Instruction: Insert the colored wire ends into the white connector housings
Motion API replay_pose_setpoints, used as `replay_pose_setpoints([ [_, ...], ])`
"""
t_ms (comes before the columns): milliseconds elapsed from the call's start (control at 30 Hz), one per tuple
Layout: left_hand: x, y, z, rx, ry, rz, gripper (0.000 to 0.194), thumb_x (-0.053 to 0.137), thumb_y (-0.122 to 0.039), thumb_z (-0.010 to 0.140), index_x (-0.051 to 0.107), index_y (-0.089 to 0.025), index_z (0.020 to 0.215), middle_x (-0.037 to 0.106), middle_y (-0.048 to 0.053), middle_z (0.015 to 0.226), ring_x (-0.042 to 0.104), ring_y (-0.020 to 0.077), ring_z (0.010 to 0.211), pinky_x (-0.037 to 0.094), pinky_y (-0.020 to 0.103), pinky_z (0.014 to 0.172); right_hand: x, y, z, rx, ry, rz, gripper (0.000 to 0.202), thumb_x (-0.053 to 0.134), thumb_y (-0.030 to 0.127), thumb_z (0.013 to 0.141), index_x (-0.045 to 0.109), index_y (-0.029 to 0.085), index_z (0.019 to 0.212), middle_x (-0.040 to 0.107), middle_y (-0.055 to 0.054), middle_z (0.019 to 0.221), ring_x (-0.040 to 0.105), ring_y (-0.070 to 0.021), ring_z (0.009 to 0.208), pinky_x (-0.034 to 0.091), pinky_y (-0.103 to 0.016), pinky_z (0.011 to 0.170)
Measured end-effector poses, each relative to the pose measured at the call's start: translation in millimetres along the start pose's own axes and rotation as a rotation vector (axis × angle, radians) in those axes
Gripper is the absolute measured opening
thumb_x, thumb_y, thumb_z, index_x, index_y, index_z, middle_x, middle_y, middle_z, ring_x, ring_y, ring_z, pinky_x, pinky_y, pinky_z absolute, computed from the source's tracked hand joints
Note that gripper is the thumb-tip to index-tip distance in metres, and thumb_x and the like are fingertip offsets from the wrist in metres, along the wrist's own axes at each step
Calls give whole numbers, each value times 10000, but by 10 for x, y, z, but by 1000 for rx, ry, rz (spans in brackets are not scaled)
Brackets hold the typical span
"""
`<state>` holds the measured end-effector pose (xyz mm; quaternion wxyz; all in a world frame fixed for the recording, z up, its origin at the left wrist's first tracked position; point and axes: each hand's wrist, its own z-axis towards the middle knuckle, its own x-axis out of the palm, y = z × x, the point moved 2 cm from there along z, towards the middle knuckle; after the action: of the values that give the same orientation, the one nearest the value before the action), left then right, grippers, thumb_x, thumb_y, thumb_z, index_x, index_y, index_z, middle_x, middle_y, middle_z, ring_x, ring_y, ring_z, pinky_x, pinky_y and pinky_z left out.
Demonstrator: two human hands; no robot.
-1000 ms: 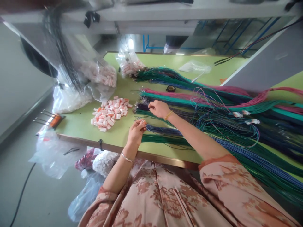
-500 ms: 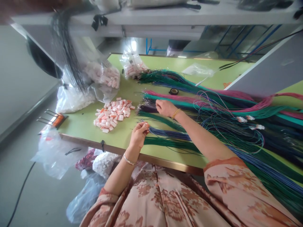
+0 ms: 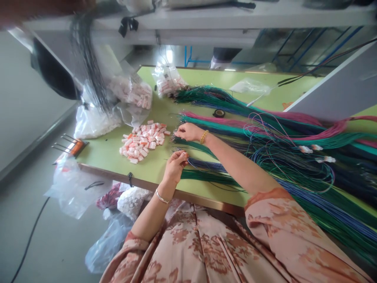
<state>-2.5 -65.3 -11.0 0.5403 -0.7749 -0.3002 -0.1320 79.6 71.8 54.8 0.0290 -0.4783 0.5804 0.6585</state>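
Left hand [image 3: 173, 167] pinches a small orange-white connector [image 3: 184, 156]; right hand [image 3: 188, 132], its grip unclear, hovers at dark wires' [image 3: 228, 138] silvery tips.

Your hands [image 3: 174, 165]: two
Your bracelets [image 3: 203, 136]: two, one per wrist
Connector [image 3: 185, 155] in your left hand: one
White connectors [image 3: 305, 149] on your looped wires: four
Black tape roll [image 3: 218, 113]: one
Connector heap [image 3: 144, 141]: one, its pieces too crowded to count
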Motion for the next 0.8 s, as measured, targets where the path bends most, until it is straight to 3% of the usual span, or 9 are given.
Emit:
replay_pose_setpoints([
  [100, 2, -1, -1, 1, -2, -9, 320, 832, -269, 622, 640, -126, 834, 647, 15, 716, 581, 75, 620, 448, 198, 590, -12, 58, -84, -24, 151, 267, 263, 528, 364, 900, 597, 132, 797, 587, -6, 685, 448, -67, 508, 328, -208, 507],
  [200, 6, -10, -14, -2, -8, -14, 301, 828, -258, 630, 642, -127, 827, 645, 17, 713, 582, 81, 627, 441, 204, 591, -55, 113, -217, -174, 193, 345, 224, 590, 350, 844, 581, 136, 776, 514, 31, 645, 389, -61, 521, 314, -202, 512],
  [300, 11, -28, -39, 7, 1, -24, 303, 825, -261, 641, 641, -130, 842, 649, 19, 730, 579, 83, 637, 434, 210, 597, -100, 110, -381, -267, 102, 310, 211, 583, 339, 824, 570, 138, 760, 486, 40, 637, 379, -70, 566, 329, -210, 556],
  [533, 75, -104, -93, 84, 61, -71, 263, 807, -263, 668, 646, -159, 847, 640, -4, 746, 543, 65, 631, 427, 213, 640, 10, -70, -882, -284, -154, 85, 167, 555, 299, 823, 605, 147, 778, 568, 8, 677, 439, -92, 601, 357, -224, 595],
  [633, 127, -111, -122, 94, 97, -42, 270, 811, -283, 667, 649, -163, 848, 651, 1, 754, 547, 71, 645, 430, 215, 654, 88, -145, -1039, -294, -203, 138, 147, 567, 280, 803, 629, 148, 788, 622, -23, 762, 499, -103, 646, 398, -227, 629],
  [800, 188, -84, -180, 61, 111, -10, 276, 807, -287, 668, 655, -176, 869, 663, 7, 763, 556, 81, 655, 433, 226, 663, 145, -214, -1173, -198, -290, 259, 128, 599, 273, 738, 620, 147, 731, 593, 0, 663, 451, -87, 561, 364, -215, 543],
])
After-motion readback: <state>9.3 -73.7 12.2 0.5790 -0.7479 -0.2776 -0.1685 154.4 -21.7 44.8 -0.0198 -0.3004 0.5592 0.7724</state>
